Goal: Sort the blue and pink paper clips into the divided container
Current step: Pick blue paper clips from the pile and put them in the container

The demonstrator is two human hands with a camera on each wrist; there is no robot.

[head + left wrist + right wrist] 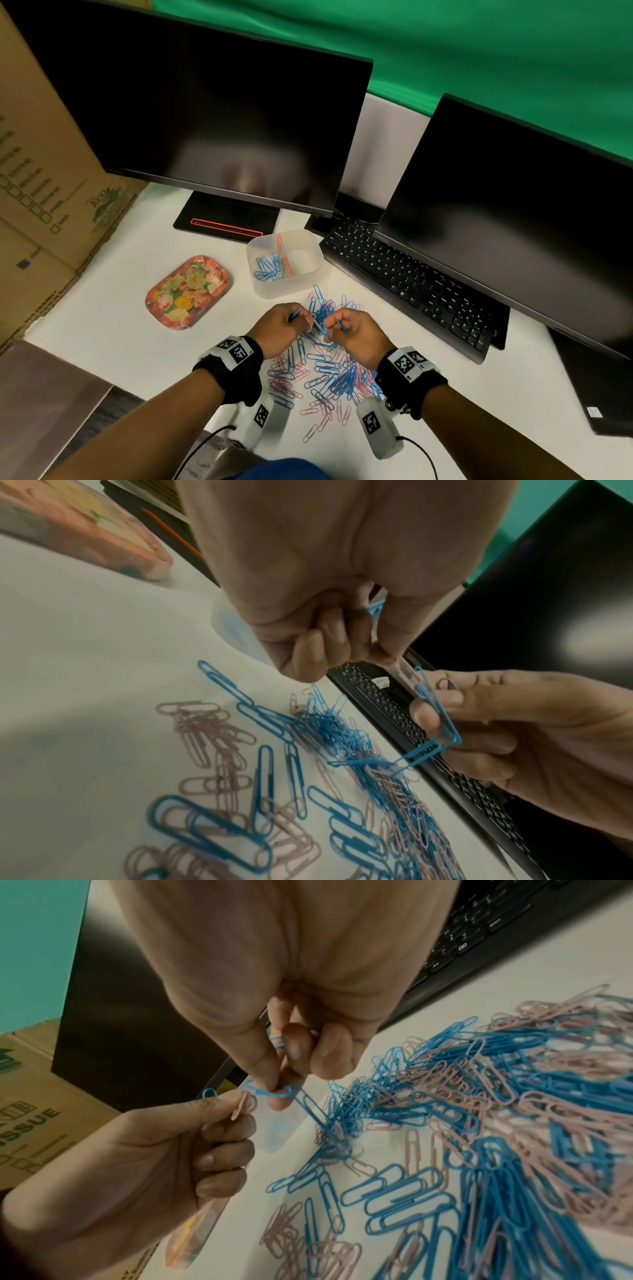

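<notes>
A mixed pile of blue and pink paper clips (pixel 325 373) lies on the white desk in front of me. Both hands hover over its far end. My left hand (pixel 305 320) pinches a pink clip (pixel 243 1104) between thumb and forefinger, and a blue clip (pixel 294 313) sticks out of its curled fingers. My right hand (pixel 330 323) pinches a blue clip (pixel 286 1093) that is hooked to other blue clips (pixel 435 718) trailing down into the pile. The translucent divided container (pixel 291 289) stands just beyond the pile, with several blue clips in its left compartment beside a pink divider.
A floral tin (pixel 188 291) lies left of the container. A black keyboard (pixel 411 281) runs along the right of the pile. Two dark monitors (pixel 205 120) stand behind, and a cardboard box (pixel 41 205) walls the left side.
</notes>
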